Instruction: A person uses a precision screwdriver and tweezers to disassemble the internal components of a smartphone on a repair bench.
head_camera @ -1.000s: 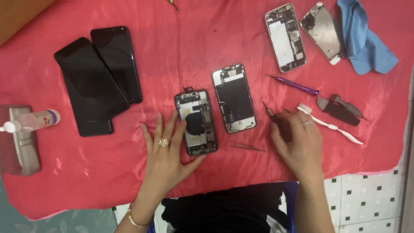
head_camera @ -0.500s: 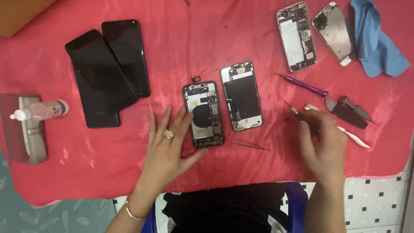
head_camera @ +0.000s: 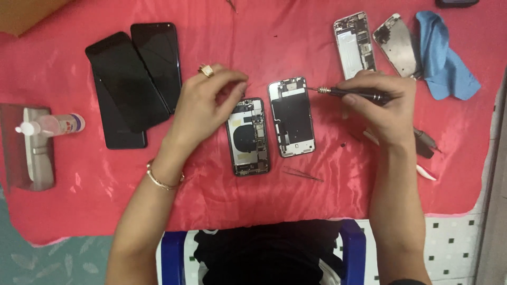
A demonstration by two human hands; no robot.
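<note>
1. The opened phone body [head_camera: 247,136] lies flat on the red cloth [head_camera: 264,47], its insides facing up, just left of a 2nd open phone shell [head_camera: 291,117].
2. Left hand [head_camera: 203,105] sits at the body's top-left corner, thumb and fingertips pinched nearly closed. Whether there's a tiny part in that pinch, can't tell, too small.
3. Right hand [head_camera: 383,108] is wrapped closed around a dark screwdriver [head_camera: 351,94], held almost level, tip pointing left just past the shell's top-right corner.
4. If you're working screws here, I'd keep the bit square and straight down in the head, light pressure, and pin the body so it doesn't slide on that slick cloth.
5. Left wrist is bent in from the lower left, right forearm comes straight up from below.
6. Tweezers [head_camera: 302,173] lie just below the shell.
</note>
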